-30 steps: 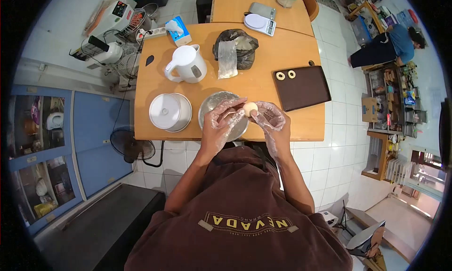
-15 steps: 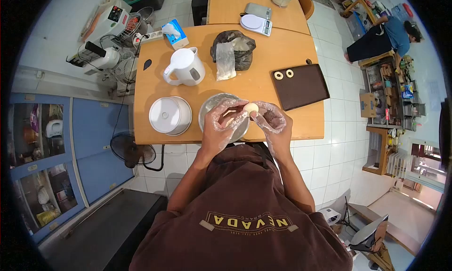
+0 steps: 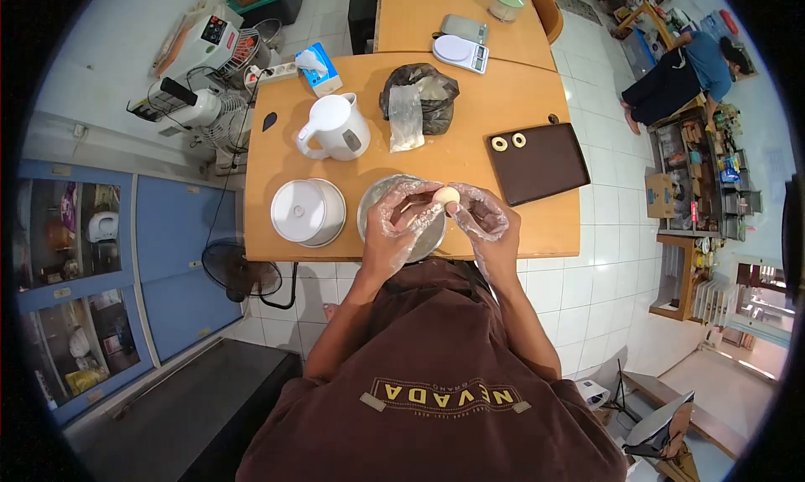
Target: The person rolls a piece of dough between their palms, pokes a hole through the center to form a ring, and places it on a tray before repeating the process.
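Both gloved hands share one grip on a small pale dough ball (image 3: 446,196): the left hand (image 3: 398,222) and the right hand (image 3: 485,218) pinch it between their fingertips, just above the right rim of the metal bowl (image 3: 375,199) at the near edge of the bench (image 3: 470,159). At nine o'clock of the bowl sits a white lidded pot (image 3: 307,211), at two o'clock a dark tray (image 3: 545,165) bearing two dough rings (image 3: 509,141). Farther, around twelve o'clock, stand a white kettle (image 3: 335,127), a dark plastic bag (image 3: 419,101) and a kitchen scale (image 3: 461,53).
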Tool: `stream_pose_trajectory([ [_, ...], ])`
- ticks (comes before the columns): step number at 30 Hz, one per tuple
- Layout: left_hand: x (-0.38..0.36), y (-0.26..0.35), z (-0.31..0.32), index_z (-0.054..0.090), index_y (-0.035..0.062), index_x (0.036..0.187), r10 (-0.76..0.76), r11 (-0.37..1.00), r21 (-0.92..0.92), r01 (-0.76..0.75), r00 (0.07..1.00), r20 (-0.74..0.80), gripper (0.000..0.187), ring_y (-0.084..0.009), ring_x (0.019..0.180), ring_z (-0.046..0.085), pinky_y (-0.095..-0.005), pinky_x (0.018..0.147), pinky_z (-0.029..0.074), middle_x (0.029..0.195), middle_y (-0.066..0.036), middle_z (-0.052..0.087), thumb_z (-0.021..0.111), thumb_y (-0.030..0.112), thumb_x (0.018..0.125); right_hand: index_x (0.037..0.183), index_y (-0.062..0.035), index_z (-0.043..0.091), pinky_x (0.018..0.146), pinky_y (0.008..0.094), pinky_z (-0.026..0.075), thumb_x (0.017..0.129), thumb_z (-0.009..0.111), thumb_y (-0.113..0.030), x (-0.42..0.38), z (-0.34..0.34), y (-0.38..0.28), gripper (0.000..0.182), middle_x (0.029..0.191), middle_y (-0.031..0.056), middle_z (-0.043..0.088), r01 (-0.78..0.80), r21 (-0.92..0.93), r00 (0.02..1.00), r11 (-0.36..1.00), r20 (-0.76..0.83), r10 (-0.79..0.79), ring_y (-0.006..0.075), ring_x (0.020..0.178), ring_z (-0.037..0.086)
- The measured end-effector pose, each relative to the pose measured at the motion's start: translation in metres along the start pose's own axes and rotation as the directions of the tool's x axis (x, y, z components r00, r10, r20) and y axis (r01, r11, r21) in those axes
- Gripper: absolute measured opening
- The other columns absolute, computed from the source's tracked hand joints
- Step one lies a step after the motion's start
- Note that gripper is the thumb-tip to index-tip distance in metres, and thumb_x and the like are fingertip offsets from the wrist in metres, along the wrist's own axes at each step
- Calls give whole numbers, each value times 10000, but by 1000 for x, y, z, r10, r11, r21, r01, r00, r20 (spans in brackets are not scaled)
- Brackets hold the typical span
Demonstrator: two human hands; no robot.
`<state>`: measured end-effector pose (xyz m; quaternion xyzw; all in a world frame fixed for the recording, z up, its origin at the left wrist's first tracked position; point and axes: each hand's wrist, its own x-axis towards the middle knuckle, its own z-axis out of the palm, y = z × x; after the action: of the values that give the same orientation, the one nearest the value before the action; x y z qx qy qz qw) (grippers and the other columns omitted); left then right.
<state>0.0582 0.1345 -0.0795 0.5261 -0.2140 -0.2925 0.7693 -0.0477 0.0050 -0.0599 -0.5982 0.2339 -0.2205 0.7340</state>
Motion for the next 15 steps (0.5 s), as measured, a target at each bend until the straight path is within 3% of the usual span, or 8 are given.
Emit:
stream_pose_trajectory([
  [1,0,-1,1,644,-54,1239,5,999,-54,-5,1000,0,336,-200,1136,669,-326,1018,538,1231,-130,678,719,-39,912,1227,53,676,927,296,542,931,769,-81,0,0,-1,337,1139,100,720,17,11,1000,1000,-2,-16,157,1031,683],
  [7,3,2,7,658,-50,1207,-124,992,34,124,992,9,313,-196,1137,655,-343,1013,519,1207,-116,689,730,25,911,1253,52,683,922,292,540,937,761,-84,-5,-5,-10,353,1136,96,715,-15,-42,1000,999,22,16,151,1048,678],
  [12,4,-9,1,659,-46,1235,-122,990,-60,126,990,64,327,-170,1085,656,-314,999,518,1171,-100,694,715,-37,913,1231,53,701,910,288,539,942,755,-86,-5,-13,-4,325,1122,96,716,-22,-68,1000,997,16,23,148,1033,678],
  [15,6,-5,4,670,-38,1223,-104,995,6,104,993,52,316,-160,1068,656,-308,991,512,1163,-91,696,720,-32,911,1237,50,701,896,293,542,945,750,-79,-4,-16,-5,324,1116,97,717,-4,-112,999,994,34,8,147,1020,678],
])
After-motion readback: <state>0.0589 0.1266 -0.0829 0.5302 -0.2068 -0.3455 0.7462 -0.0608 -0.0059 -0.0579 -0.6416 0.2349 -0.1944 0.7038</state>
